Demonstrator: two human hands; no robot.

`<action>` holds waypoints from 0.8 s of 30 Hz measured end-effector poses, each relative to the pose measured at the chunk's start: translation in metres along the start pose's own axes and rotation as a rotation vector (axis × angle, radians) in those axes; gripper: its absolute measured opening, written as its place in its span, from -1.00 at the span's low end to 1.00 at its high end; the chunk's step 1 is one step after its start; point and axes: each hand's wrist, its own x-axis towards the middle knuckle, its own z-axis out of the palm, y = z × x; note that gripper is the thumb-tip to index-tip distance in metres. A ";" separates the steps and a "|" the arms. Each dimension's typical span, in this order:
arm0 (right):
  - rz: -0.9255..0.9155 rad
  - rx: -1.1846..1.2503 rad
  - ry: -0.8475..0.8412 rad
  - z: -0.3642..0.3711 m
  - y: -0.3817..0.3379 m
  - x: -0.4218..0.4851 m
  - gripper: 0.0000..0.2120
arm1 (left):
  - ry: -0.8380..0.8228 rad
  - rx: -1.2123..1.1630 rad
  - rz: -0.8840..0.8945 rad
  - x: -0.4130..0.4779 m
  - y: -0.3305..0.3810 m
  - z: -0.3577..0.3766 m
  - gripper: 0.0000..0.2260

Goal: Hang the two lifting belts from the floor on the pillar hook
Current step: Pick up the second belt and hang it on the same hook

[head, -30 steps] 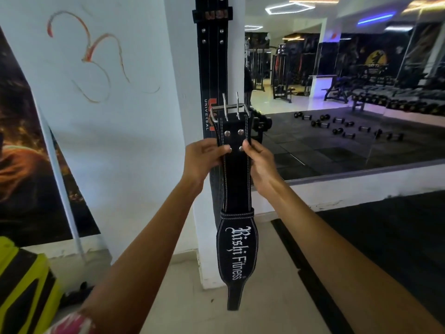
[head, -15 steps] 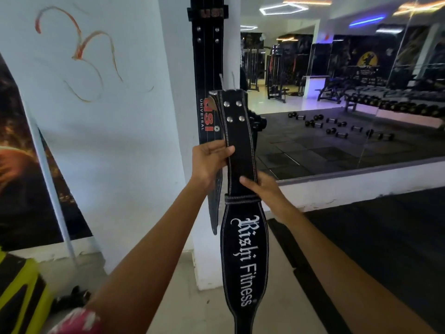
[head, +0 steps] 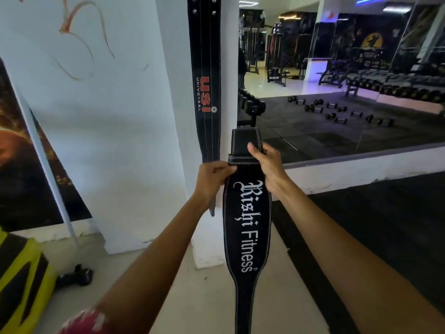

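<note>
A black lifting belt lettered "Rishi Fitness" (head: 248,227) is held upright in front of the white pillar (head: 173,92), its wide lettered part hanging below both hands and its narrow tail running out of view at the bottom edge. The left hand (head: 212,178) is clamped on the belt's left edge just under the stitched keeper loop (head: 242,159), thumb on the front face and fingers curled behind. The right hand (head: 267,165) is closed on the right edge at the loop, with the thumb laid across the folded upper end (head: 244,141) that rises above it. Both forearms are stretched forward and up from the near edge, converging on the belt. A second black belt marked "USI Universal" (head: 206,92) is hung flat against the pillar, just left of and behind the held one; its top is cut off by the frame.
</note>
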 end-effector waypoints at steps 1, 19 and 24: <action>0.011 0.010 0.000 -0.001 0.000 0.000 -0.95 | -0.013 -0.035 -0.012 -0.001 -0.002 0.000 -0.91; -0.004 0.040 -0.032 0.003 -0.011 0.011 -0.90 | -0.120 0.112 -0.098 -0.016 -0.030 -0.023 -0.75; 0.003 -0.023 -0.100 0.015 -0.015 0.006 -0.69 | -0.023 -0.250 0.004 0.020 0.033 0.007 -0.60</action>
